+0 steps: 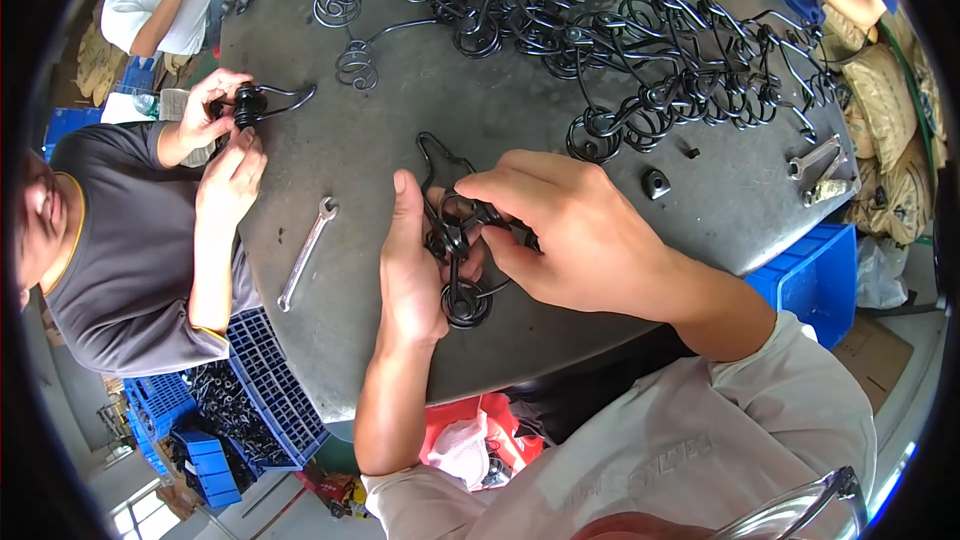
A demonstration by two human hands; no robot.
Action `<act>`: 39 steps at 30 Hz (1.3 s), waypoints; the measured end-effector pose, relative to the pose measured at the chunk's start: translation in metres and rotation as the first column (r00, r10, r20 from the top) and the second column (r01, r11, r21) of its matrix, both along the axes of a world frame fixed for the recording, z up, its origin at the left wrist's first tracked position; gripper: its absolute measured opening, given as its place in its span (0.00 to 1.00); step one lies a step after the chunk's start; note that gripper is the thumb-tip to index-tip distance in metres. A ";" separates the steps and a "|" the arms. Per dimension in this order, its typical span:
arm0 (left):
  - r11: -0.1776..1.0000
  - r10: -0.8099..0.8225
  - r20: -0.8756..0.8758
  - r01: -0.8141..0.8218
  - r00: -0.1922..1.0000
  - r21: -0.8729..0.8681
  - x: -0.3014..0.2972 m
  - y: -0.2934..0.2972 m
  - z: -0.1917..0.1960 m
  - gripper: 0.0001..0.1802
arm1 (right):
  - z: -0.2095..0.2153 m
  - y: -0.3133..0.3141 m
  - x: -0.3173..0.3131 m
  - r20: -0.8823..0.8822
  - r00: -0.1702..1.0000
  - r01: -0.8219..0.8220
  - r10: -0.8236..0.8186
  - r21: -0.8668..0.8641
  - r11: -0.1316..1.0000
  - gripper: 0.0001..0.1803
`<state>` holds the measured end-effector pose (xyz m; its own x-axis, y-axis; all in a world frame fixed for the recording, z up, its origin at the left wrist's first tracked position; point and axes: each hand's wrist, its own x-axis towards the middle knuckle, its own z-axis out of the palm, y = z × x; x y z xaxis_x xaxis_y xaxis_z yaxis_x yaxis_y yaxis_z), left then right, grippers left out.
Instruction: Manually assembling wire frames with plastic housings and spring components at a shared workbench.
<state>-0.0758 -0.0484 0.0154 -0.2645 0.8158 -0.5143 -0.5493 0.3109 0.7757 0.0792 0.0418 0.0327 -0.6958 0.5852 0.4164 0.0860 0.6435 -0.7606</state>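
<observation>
In front of me, above the near part of the table, my left hand (412,275) is closed around a black coiled wire part (466,306), thumb pointing up. One bent wire end sticks out beyond the fingers on the far side, and a coil hangs below them. From the right, my right hand (580,230) pinches a small black piece at the middle of the same part, thumb against forefinger. Its other fingers are curled, and they partly hide the piece. A small black block with a hole (655,183) lies on the table to the right.
A tangled heap of black coiled wire parts (690,70) spreads across the table's far side. One wrench (308,253) lies at left, another (815,156) at right. A co-worker (130,230) at left handles a similar part. Blue bins (812,280) stand beside the grey table (340,360).
</observation>
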 end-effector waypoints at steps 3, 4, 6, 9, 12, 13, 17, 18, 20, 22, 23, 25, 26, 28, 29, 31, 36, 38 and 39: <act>0.998 -0.031 -0.144 0.022 0.989 -0.064 -0.001 0.003 0.002 0.39 | 0.002 -0.001 0.002 0.040 0.999 0.009 -0.009 0.021 1.000 0.11; 0.998 -0.039 -0.162 0.029 0.986 -0.064 -0.001 0.002 0.003 0.39 | 0.000 -0.001 0.002 0.022 1.000 0.017 -0.017 0.021 1.000 0.11; 0.999 -0.043 -0.078 0.043 0.996 0.007 -0.002 0.001 0.005 0.40 | -0.010 0.000 0.000 -0.034 0.999 0.030 -0.028 0.062 0.998 0.18; 0.997 -0.059 0.002 0.059 0.998 0.057 -0.008 -0.003 0.008 0.40 | -0.015 0.001 0.000 -0.027 0.999 0.025 -0.025 0.005 1.000 0.18; 0.984 -0.107 0.149 0.083 0.983 0.159 -0.026 -0.021 -0.001 0.35 | -0.015 0.002 0.002 -0.051 0.999 0.017 -0.019 -0.034 0.999 0.18; 0.983 -0.067 0.062 0.055 0.996 0.173 -0.024 -0.025 0.000 0.31 | -0.017 0.002 0.003 -0.060 0.998 0.015 -0.016 -0.030 0.999 0.18; 0.971 -0.040 -0.024 0.045 0.999 0.234 -0.025 -0.039 -0.003 0.24 | -0.018 0.003 0.000 -0.115 0.993 0.010 -0.011 -0.008 1.000 0.18; 0.966 -0.035 -0.005 0.035 0.999 0.255 -0.026 -0.041 -0.006 0.23 | -0.017 0.002 -0.001 -0.122 0.992 0.014 -0.014 -0.003 1.000 0.17; 0.968 0.006 0.024 -0.012 1.000 0.251 -0.032 -0.042 -0.013 0.23 | -0.017 0.002 -0.002 -0.141 0.990 -0.021 0.021 0.000 1.000 0.18; 0.975 -0.004 -0.013 0.007 1.000 0.223 -0.039 -0.043 -0.017 0.22 | -0.016 0.001 -0.001 -0.164 0.986 0.007 -0.009 -0.016 1.000 0.19; 0.982 0.054 -0.074 -0.039 0.996 0.187 -0.031 -0.038 -0.010 0.21 | -0.018 0.002 0.000 -0.155 0.988 0.018 -0.017 0.001 1.000 0.20; 0.990 0.062 -0.190 -0.036 0.980 0.137 -0.028 -0.037 0.003 0.19 | -0.019 0.001 -0.001 -0.139 0.990 0.017 -0.016 0.006 1.000 0.20; 0.996 0.058 -0.306 -0.035 0.950 0.079 -0.026 -0.037 0.006 0.18 | -0.019 0.001 0.000 -0.126 0.992 0.020 -0.020 0.004 1.000 0.20; 0.993 0.068 -0.341 -0.029 0.938 0.118 -0.023 -0.038 0.009 0.17 | -0.018 0.001 -0.002 -0.128 0.992 0.017 -0.016 0.008 1.000 0.20; 0.988 0.075 -0.382 -0.017 0.921 0.152 -0.023 -0.039 0.010 0.16 | -0.018 0.001 -0.002 -0.138 0.990 0.018 -0.017 0.008 1.000 0.20; 0.988 0.099 -0.395 -0.042 0.914 0.152 -0.018 -0.036 0.011 0.16 | -0.018 0.001 -0.001 -0.125 0.992 0.022 -0.021 0.006 1.000 0.20; 0.959 0.235 -0.306 -0.169 0.923 0.227 -0.012 -0.029 -0.006 0.16 | -0.008 0.002 0.001 -0.040 0.998 0.056 -0.055 0.005 0.998 0.15; 0.968 0.217 -0.259 -0.174 0.941 0.179 -0.014 -0.028 -0.011 0.14 | -0.007 0.002 0.002 -0.045 0.997 0.056 -0.058 -0.043 0.998 0.15; 0.968 0.216 -0.257 -0.172 0.942 0.181 -0.014 -0.028 -0.012 0.14 | -0.007 0.002 0.002 -0.043 0.997 0.058 -0.060 -0.041 0.997 0.15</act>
